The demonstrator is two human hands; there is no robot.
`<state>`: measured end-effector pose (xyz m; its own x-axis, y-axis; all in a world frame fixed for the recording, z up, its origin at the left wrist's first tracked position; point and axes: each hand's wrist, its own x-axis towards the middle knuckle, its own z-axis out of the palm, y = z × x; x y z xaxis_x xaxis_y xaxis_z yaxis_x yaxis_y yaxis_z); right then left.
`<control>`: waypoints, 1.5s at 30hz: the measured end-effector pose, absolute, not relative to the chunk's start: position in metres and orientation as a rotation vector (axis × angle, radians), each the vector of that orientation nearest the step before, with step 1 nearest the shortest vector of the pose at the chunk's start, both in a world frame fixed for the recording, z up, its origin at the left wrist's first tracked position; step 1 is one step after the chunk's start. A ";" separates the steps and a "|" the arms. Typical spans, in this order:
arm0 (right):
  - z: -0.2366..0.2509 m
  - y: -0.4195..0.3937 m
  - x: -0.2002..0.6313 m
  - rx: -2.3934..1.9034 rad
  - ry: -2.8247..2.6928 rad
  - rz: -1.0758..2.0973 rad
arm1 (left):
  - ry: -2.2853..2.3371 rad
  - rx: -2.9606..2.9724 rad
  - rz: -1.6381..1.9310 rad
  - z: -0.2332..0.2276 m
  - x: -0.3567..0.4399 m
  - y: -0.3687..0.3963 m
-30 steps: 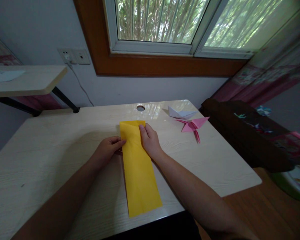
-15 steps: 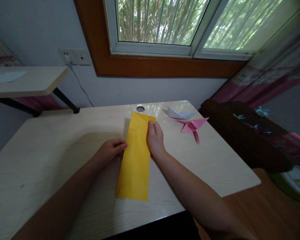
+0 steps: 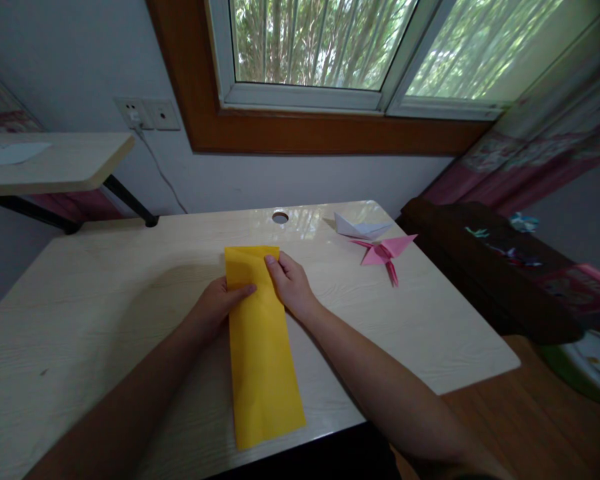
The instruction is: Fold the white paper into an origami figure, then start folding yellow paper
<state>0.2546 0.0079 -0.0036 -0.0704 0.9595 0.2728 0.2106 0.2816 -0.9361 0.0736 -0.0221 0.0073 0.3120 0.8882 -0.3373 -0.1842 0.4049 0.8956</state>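
Flat on the pale wooden worktop (image 3: 105, 313) lies a long folded strip of yellow paper (image 3: 263, 360), running from near the person's edge up toward the round cable hole (image 3: 281, 217) (the landmark for the rest). The strip's far end stops just short of that hole, slightly to the person's left of it. The left hand (image 3: 220, 303) rests at the strip's left edge, well on the near side of the hole, fingers loosely curled with the fingertips (image 3: 249, 290) laid on the paper; its grip is not closed around anything, only pressing down. The right hand (image 3: 291, 288) sits on the strip's right edge, a little nearer the hole, with its fingers lying over the far corner of the paper; whether the thumb is tucked under the sheet cannot be told, so that grip reads as a flat press rather than a clear pinch. To the right of the hole, at about the same depth, sits a white folded paper boat (image 3: 360, 227), and just beside it, slightly nearer the person, a pink folded paper figure (image 3: 386, 252). Both lie well apart from the yellow strip.
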 end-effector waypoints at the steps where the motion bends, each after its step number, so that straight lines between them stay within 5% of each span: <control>1: -0.004 0.008 0.255 -1.122 -1.514 0.932 | 1.017 0.856 0.866 0.008 0.074 -0.022; 33: -0.003 0.007 0.255 -1.064 -1.395 1.281 | 1.170 0.793 1.258 0.009 0.069 -0.015; 45: -0.003 0.009 0.260 -1.172 -1.380 0.993 | 1.022 0.863 0.961 0.005 0.068 -0.016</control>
